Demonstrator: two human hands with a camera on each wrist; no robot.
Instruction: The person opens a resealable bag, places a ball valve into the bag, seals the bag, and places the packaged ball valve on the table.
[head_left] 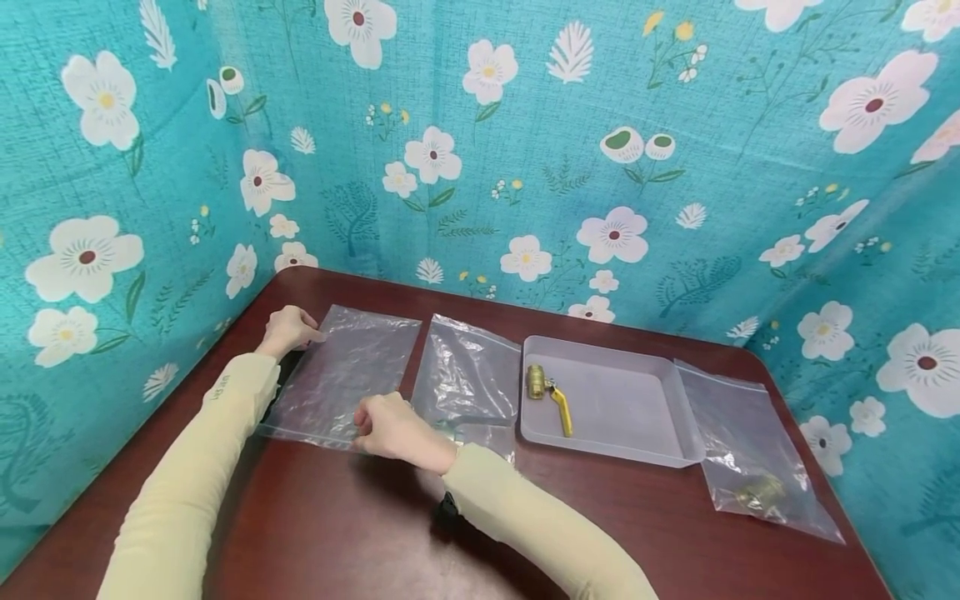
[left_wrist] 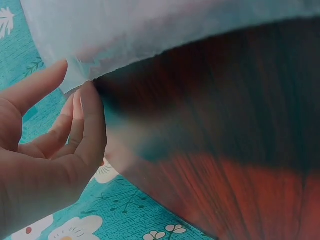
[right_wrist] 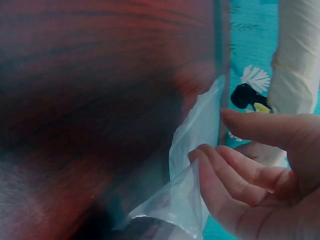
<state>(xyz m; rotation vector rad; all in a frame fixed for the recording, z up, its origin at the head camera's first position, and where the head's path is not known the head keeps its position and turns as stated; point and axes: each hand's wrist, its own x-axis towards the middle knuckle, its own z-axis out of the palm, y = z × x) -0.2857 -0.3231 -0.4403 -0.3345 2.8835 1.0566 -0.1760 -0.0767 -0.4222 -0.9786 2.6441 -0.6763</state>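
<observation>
A flat, clear zip bag (head_left: 352,367) hangs between both hands at the left of the table in the head view. My left hand (head_left: 288,331) pinches its left edge; in the left wrist view the bag's edge (left_wrist: 120,55) runs between thumb and fingers. At the near right corner, my right hand (head_left: 405,433) holds the bag between thumb and fingertips. The right wrist view shows the film (right_wrist: 195,135) folded there, against the right fingers (right_wrist: 235,180). No item shows inside this bag.
A second clear bag (head_left: 465,375) lies just right of it, partly behind the right hand. Beyond stands a shallow grey tray (head_left: 615,400) with a brass valve (head_left: 536,382) with a yellow handle. At far right, another bag (head_left: 731,425) contains a brass fitting (head_left: 761,493). A floral curtain (head_left: 487,167) surrounds the table.
</observation>
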